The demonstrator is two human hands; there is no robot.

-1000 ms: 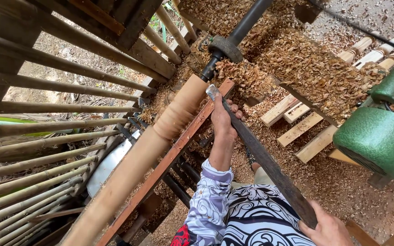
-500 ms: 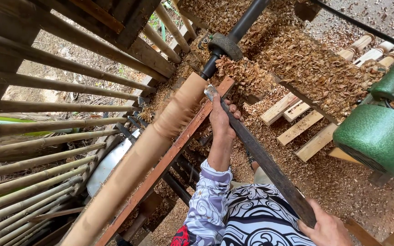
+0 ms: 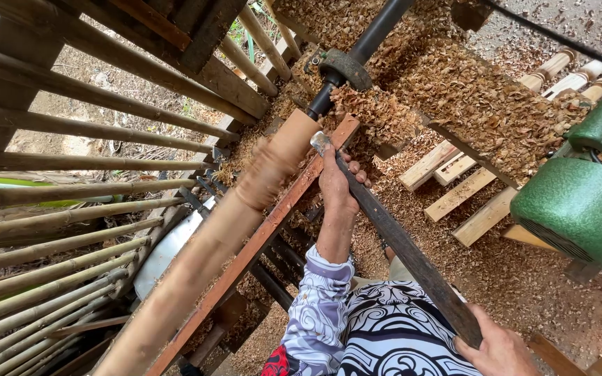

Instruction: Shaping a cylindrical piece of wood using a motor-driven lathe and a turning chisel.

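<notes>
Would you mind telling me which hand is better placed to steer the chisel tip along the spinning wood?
Left hand: it grips the chisel beside its tip at the wood. The right hand holds the far handle end.

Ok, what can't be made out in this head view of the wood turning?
- Turning spindle: surface detail lost to motion blur.
- Chisel tip: contact with the wood hidden by the left hand.
- Right hand: fingers cut off by the bottom edge.
- Green motor: cut off by the right edge.

Smooth wooden spindle (image 3: 245, 202), dark metal chisel (image 3: 398, 244)
</notes>
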